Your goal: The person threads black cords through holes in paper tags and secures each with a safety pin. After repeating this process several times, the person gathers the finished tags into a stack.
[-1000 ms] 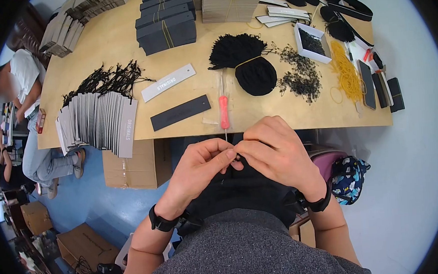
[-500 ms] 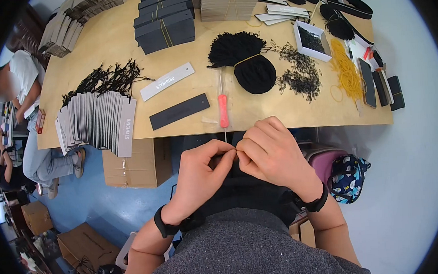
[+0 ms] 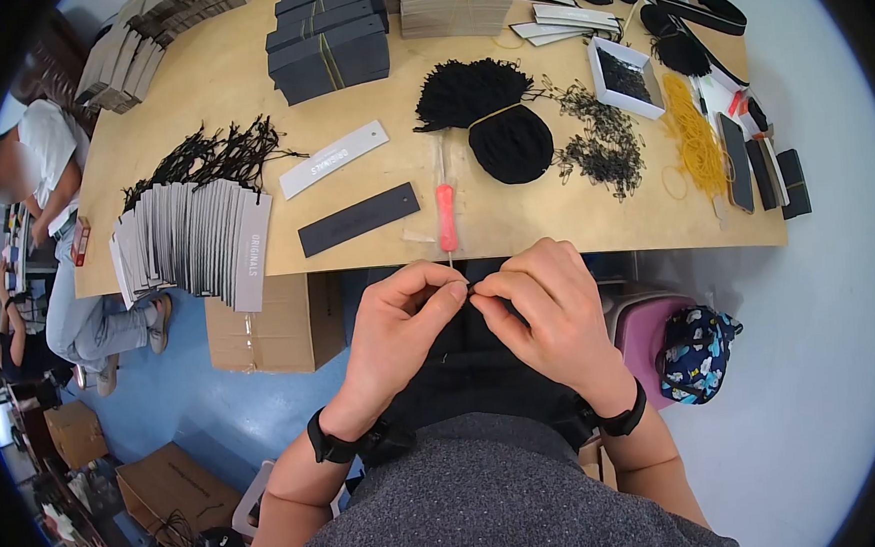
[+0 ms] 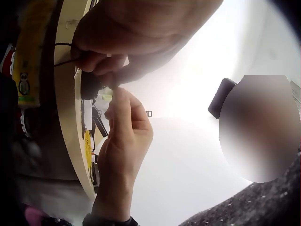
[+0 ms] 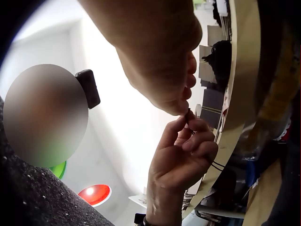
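Observation:
Just off the table's front edge, the left hand and right hand meet fingertip to fingertip, pinching a small dark piece between them. Its exact shape is too small to tell. A thin black cord comes out from the left hand in the left wrist view; the right hand is below it. In the right wrist view the same cord shows beside the left hand, under the right hand. A pink-handled tool lies above the hands.
On the table lie strung grey tags, a white tag, a dark tag, a black cord bundle, loose black pins, a white box and yellow bands. Dark tag stacks stand behind.
The right hand's thumb and fingers have shifted and spread a little, so the dark piece at the fingertips shows more clearly. The fingertips have risen slightly in the head view.

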{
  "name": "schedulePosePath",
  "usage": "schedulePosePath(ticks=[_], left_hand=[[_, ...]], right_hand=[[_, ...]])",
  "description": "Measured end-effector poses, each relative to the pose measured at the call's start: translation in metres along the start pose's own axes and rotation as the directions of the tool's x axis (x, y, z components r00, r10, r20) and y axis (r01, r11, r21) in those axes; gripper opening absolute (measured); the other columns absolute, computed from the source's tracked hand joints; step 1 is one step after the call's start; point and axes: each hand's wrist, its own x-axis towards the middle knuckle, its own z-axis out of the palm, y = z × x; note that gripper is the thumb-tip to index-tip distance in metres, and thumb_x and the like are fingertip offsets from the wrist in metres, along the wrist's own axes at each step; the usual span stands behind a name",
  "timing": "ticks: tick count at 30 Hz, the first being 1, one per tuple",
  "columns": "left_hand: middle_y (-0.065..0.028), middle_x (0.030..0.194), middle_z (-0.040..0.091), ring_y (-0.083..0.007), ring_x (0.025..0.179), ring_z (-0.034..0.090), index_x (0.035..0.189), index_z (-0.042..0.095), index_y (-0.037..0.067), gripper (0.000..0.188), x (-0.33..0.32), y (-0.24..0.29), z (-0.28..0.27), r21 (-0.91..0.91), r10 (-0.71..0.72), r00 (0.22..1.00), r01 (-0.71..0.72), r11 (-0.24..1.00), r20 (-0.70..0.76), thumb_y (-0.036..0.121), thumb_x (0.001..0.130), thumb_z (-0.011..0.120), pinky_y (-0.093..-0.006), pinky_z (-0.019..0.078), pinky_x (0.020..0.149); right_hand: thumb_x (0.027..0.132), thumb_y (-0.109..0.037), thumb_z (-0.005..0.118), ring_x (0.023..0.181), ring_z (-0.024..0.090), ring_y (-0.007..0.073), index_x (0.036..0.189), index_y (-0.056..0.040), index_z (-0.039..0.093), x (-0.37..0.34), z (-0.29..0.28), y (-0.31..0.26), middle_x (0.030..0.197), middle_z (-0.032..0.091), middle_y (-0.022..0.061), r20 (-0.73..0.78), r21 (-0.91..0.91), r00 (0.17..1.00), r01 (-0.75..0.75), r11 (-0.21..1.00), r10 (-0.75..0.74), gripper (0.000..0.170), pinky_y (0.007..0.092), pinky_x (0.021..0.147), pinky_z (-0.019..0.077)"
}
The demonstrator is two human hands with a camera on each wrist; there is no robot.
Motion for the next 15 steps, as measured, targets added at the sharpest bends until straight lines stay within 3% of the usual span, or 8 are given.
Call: schedulePosePath(ticks=[5,10,15], left_hand=[[0.0007,0.089,0.068,-0.003,0.083,0.059,0.103,0.07,-0.002,0.013,-0.001,0.001,-0.001,-0.071,-0.034,0.999,0.033,0.997,-0.001,0.008,0.096,0.065,-0.0193,0.0475,0.074],[0.0,0.091,0.069,-0.0033,0.084,0.06,0.104,0.07,-0.002,0.014,-0.001,-0.001,0.0,-0.112,-0.018,1.0,0.017,0.994,-0.001,0.008,0.096,0.067,-0.0189,0.0477,0.075],[-0.0004,0.094,0.07,-0.0041,0.088,0.061,0.106,0.07,-0.002,0.014,-0.001,0.001,-0.001,-0.086,-0.01,1.0,0.012,0.996,0.022,0.005,0.094,0.068,-0.0191,0.0478,0.076]], right_hand=[[0.074,-0.008,0.079,0.083,0.059,0.0253,0.096,-0.0051,0.066,0.002,-0.002,-0.004,0.088,0.058,0.006,-0.009,0.018,0.995,-0.103,0.994,0.104,0.026,0.0369,0.072,0.0459],[0.078,-0.005,0.075,0.084,0.059,0.0291,0.103,-0.0042,0.067,0.003,-0.004,-0.002,0.09,0.058,0.0095,0.042,0.235,0.969,-0.247,0.94,0.244,0.026,0.0393,0.074,0.0487],[0.08,-0.002,0.073,0.084,0.059,0.0285,0.101,-0.0045,0.068,0.01,-0.007,0.005,0.091,0.059,0.0095,0.061,0.237,0.975,-0.224,0.945,0.215,0.022,0.0383,0.073,0.0492]])
